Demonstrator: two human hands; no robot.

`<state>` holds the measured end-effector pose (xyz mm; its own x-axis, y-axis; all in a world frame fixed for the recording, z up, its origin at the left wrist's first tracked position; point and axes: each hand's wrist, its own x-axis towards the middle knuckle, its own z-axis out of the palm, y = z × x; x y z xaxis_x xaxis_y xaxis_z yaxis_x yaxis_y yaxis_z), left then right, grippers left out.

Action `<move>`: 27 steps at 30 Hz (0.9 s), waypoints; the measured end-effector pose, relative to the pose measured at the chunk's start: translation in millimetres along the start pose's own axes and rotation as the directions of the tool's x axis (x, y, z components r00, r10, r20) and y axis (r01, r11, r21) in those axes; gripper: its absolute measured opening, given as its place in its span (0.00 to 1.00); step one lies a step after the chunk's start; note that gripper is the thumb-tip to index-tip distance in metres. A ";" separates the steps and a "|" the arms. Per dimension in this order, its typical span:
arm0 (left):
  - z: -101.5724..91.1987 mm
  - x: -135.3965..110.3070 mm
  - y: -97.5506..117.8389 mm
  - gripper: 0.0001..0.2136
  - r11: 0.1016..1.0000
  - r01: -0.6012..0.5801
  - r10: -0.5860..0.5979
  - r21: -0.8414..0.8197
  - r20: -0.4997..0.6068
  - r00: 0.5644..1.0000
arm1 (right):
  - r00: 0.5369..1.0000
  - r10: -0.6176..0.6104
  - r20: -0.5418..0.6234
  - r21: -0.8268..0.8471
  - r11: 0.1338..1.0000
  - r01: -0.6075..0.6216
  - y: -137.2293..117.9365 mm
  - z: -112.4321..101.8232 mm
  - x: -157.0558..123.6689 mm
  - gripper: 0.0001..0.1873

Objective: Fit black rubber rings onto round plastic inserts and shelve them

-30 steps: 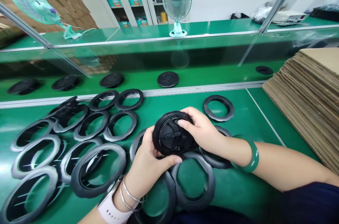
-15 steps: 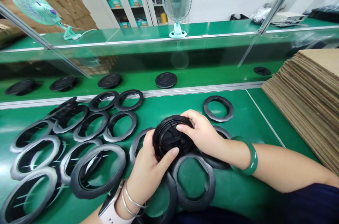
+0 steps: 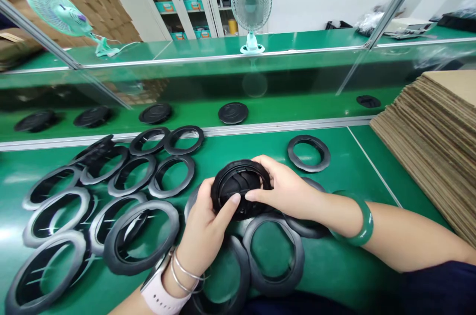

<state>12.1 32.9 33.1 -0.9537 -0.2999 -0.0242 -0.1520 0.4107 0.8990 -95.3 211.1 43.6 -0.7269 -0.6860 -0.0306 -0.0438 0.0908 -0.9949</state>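
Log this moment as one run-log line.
left hand: holds black round plastic part | right hand: holds same part | nearby: black rings

Black disc (image 3: 238, 188): partly hidden behind left hand (image 3: 206, 225) and right hand (image 3: 286, 188). Cardboard stack (image 3: 435, 146) cut off by right edge. Lowest ring (image 3: 241, 265) cut off below. Cabinet items (image 3: 193, 5) too small to tell.

Corrugated cardboard sheets (image 3: 427, 146) lie stacked at right (a tall pile), with a desk fan (image 3: 251, 2) farther back.
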 end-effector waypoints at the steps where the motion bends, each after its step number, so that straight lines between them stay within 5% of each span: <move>1: -0.3 -0.2 0.2 0.17 1.000 -0.004 0.004 0.008 -0.002 1.000 | 1.000 0.011 -0.005 -0.021 1.000 -0.012 -1.3 0.3 -0.8 0.22; 13: 2.4 -6.4 2.7 0.17 0.982 -0.075 0.087 0.174 -0.065 0.994 | 0.993 0.016 -0.113 -0.221 0.974 -0.041 -1.0 8.8 -0.8 0.22; 18: 1.2 -7.0 2.9 0.18 0.988 -0.075 0.084 0.134 -0.069 0.994 | 0.995 -0.036 -0.097 -0.128 0.991 0.024 7.4 6.3 3.2 0.21; 21: 0.1 -6.2 4.2 0.22 0.991 -0.049 0.051 -0.125 0.018 0.999 | 0.996 -0.061 -0.066 -0.053 0.997 0.057 4.1 -22.1 21.4 0.19; 23: -1.1 -4.2 3.4 0.23 0.980 -0.072 0.083 -0.184 0.055 0.995 | 0.963 -0.151 -0.221 -0.154 0.981 0.118 0.9 -56.0 45.0 0.19; 26: -4.3 0.8 -7.4 0.20 0.966 -0.249 0.238 0.068 0.133 0.962 | 0.787 -0.369 -0.494 -0.534 0.843 0.060 0.4 -114.8 87.5 0.21; 27: -5.3 3.3 -14.6 0.19 0.927 -0.333 0.301 0.172 0.188 0.935 | 0.780 -0.396 -0.485 -0.636 0.772 -0.004 1.8 -132.9 99.2 0.22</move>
<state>12.5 21.4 22.2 -0.9860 0.0049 0.1664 0.1325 0.6285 0.7665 -258.6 239.1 51.5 -0.8820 -0.2208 0.4163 -0.4666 0.5319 -0.7066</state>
